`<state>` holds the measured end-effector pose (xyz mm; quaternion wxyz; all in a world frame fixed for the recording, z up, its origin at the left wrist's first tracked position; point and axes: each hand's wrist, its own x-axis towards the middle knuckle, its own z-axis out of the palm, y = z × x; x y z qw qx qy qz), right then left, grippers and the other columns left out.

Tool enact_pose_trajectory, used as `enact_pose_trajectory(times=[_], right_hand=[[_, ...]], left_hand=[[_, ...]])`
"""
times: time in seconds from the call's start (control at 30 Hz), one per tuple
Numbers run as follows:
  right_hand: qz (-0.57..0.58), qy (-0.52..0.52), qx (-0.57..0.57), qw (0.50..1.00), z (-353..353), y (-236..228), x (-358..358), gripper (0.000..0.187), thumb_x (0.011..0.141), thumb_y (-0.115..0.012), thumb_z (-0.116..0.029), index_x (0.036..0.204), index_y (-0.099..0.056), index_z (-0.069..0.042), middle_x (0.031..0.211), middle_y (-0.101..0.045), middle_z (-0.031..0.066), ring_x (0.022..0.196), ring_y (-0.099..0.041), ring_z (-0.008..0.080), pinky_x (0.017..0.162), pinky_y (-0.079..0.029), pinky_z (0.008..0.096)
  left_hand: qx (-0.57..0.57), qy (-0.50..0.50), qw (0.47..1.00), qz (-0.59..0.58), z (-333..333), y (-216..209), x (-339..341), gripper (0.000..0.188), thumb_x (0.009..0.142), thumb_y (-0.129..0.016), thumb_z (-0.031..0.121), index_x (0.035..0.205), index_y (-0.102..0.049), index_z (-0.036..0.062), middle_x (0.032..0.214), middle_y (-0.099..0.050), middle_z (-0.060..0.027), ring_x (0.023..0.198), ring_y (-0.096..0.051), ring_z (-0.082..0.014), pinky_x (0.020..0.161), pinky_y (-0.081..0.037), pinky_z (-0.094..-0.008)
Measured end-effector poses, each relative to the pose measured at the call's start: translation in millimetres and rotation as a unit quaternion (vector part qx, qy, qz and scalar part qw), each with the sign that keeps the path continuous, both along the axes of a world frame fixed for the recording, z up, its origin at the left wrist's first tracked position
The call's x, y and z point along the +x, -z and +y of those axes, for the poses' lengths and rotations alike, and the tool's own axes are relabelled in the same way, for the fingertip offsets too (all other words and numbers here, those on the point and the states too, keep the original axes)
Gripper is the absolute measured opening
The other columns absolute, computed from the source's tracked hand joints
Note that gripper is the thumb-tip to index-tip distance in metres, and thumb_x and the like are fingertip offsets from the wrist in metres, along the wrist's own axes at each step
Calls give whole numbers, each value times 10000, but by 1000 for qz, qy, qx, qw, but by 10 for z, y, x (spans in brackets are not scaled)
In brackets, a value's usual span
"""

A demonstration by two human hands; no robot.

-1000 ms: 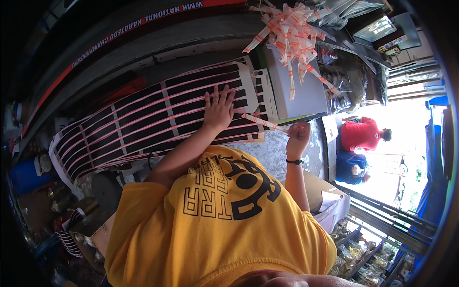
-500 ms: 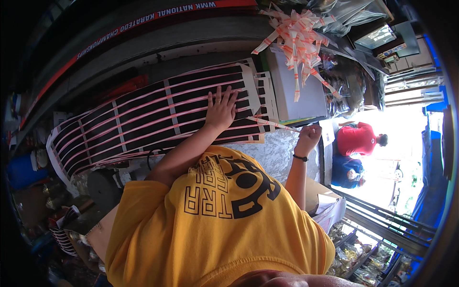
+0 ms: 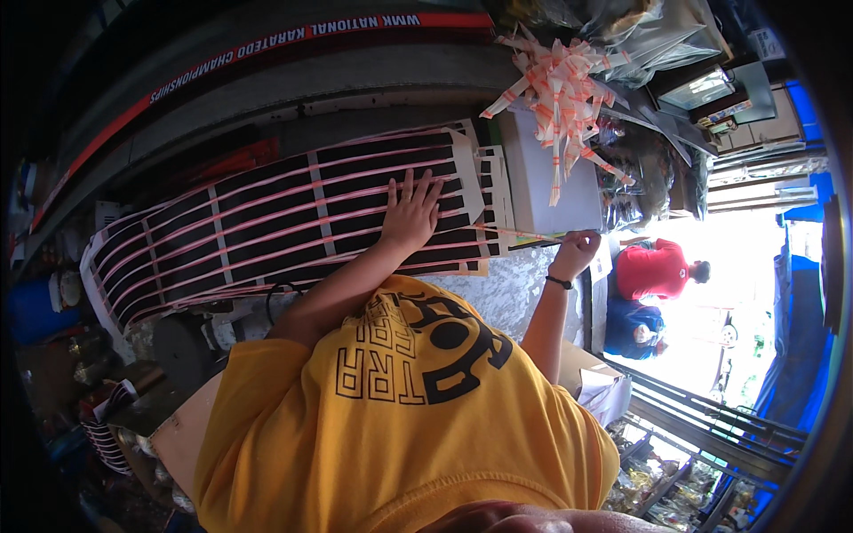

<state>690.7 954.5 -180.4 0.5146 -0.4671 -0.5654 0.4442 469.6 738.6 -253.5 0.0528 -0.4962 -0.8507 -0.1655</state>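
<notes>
Laid flat, fingers spread and gripping nothing, with the left hand [image 3: 411, 213] on a striped black sheet [image 3: 271, 197]. Clenched in the right hand [image 3: 576, 253], apparently by one end: a narrow pale strip [image 3: 538, 236] with orange marks. Runs from there, nearly straight and seemingly taut, back to the sheet's right end, near the left hand. Probably very light, limp and easy to crease or tear. Possibly tacky or slick on one face; cannot tell from here. Best taken by the tip, between thumb and forefinger, and drawn evenly, without jerks. As for the sheet: long, thin, likely flexible, apt to slide or lift under a pull, so best held by a spread palm close to the strip's root. Farther out, just past the sheet's right end, a pale block [image 3: 577, 197], partly behind a tangle of similar strips [image 3: 569, 89]. Beyond, by the bright opening, a person in a red shirt [image 3: 653, 269].
</notes>
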Motion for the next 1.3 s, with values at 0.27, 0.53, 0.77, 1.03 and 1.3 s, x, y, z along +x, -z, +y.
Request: enact_pose_trajectory(times=[0.27,0.53,0.77,1.03,1.3], right_hand=[[-124,123,152,973,598,265,110,170,762,-540,75,816,-549,-87,709,-520,33,678,-526,135,658,-444,279],[-151,-154,191,958,872,-1759,1136,113,817,-557,6,930,-569,5,826,-648,78,746,-623,124,693,-518,257],[-75,-396,-98,910,226,-2812,-201,186,799,-680,-1,946,-580,-55,930,-646,49,847,-633,159,773,-536,289],[-194,-531,113,817,576,-2989,-1684,266,786,-712,54,1001,-583,-35,955,-642,23,931,-643,133,806,-549,263],[-351,-390,333,783,303,-2538,-1879,360,743,-689,28,1065,-558,-65,933,-642,131,882,-656,353,762,-538,392]], left_hand=[[5,6,1000,-20,-6,3,-10,549,972,-459,326,1495,-375,185,1559,-313,-117,1439,-262,-406,1137,-187,-642],[-28,6,999,-35,17,-33,14,559,973,-452,315,1505,-349,179,1571,-281,-116,1462,-192,-408,1145,-152,-647],[-39,7,999,-21,18,-45,2,564,984,-435,320,1519,-325,180,1584,-266,-116,1466,-194,-409,1147,-137,-653],[4,4,1000,-15,-3,-45,12,546,978,-443,316,1501,-359,181,1566,-303,-114,1455,-228,-405,1148,-146,-647],[17,11,999,-25,-66,-13,65,543,971,-455,307,1490,-378,170,1560,-310,-125,1452,-233,-409,1145,-145,-651]])
